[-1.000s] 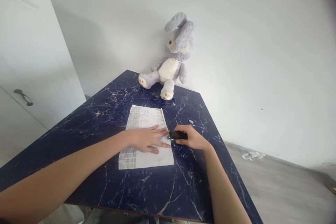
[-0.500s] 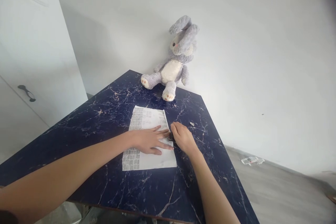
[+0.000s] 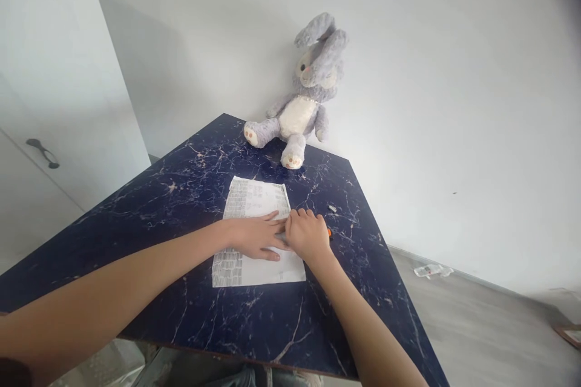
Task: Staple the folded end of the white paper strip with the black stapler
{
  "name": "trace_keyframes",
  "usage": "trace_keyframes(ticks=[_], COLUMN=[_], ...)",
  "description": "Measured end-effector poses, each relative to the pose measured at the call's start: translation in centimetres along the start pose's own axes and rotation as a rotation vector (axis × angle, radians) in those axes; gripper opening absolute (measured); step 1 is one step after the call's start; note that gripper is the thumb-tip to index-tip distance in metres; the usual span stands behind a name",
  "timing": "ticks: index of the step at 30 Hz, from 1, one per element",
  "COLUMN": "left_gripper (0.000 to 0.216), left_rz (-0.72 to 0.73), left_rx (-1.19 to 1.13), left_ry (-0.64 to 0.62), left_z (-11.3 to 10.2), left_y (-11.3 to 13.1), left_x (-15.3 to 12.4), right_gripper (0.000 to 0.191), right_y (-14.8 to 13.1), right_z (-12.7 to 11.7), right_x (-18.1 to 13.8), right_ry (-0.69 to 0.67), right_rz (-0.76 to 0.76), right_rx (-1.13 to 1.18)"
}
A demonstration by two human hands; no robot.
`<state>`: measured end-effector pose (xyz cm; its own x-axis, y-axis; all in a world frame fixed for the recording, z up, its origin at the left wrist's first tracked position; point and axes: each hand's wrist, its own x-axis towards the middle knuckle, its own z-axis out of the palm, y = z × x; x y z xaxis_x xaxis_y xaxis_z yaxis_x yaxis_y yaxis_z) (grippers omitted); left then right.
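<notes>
A white sheet of paper (image 3: 267, 275) with a grey brick-like pattern down its left side lies flat on the dark blue marbled table (image 3: 254, 320). My left hand (image 3: 256, 237) rests palm down across the middle of the sheet, fingers spread. By its fingertips, over the sheet's right edge, my right hand (image 3: 308, 234) is closed in a fist. A small orange end (image 3: 330, 233) shows past the right side of that fist; the rest of the object is hidden, so its kind is unclear.
A grey plush rabbit (image 3: 297, 118) sits at the table's back against the wall. A small whitish scrap (image 3: 332, 208) lies right of the paper. A white cabinet (image 3: 68, 91) stands at the left. Clear plastic packaging (image 3: 433, 270) is on the floor at the right.
My right hand has shifted left onto the paper's edge, against my left fingertips, and the orange end has come into sight. My left hand stays spread on the sheet. The view has tilted slightly.
</notes>
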<state>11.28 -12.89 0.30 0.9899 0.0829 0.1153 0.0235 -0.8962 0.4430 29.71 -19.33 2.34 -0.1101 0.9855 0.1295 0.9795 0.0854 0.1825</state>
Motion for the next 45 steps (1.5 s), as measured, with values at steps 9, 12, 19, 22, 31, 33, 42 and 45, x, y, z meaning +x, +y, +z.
trace_keyframes(ticks=[9, 12, 19, 22, 31, 33, 42, 45], left_gripper=[0.055, 0.055, 0.058, 0.048, 0.056, 0.056, 0.053, 0.054], left_rz=[-0.013, -0.008, -0.025, -0.013, -0.498, -0.52, -0.496, -0.499], left_rx=[0.038, 0.048, -0.063, -0.168, -0.315, -0.336, -0.37, -0.405], left_ry=[-0.066, -0.051, -0.068, 0.223, 1.391, 1.383, 1.298, 1.293], left_z=[-0.5, -0.5, -1.1, -1.9, -4.4, -4.5, -3.8, -3.8], left_y=[0.1, -0.1, 0.3, -0.3, -5.2, -5.5, -5.9, -6.1], left_x=[-0.1, -0.2, -0.3, -0.6, -4.6, -4.8, -3.8, -3.7], right_gripper=[0.044, 0.026, 0.014, 0.016, 0.029, 0.03, 0.038, 0.042], right_y=[5.3, 7.6, 12.3, 10.8, -6.2, -7.4, 1.7, 6.7], right_z=[-1.5, -1.6, -0.8, -0.8, -1.5, -1.3, 0.5, 0.9], right_x=[-0.3, -0.6, -1.2, -0.3, 5.6, 6.0, -5.5, -9.4], right_ry=[-0.09, -0.155, -0.131, 0.07, -0.027, -0.069, -0.001, -0.003], right_rz=[-0.28, -0.448, -0.094, 0.137, 0.084, 0.11, 0.263, 0.377], right_rx=[0.629, 0.671, 0.622, 0.704, 0.765, 0.721, 0.669, 0.718])
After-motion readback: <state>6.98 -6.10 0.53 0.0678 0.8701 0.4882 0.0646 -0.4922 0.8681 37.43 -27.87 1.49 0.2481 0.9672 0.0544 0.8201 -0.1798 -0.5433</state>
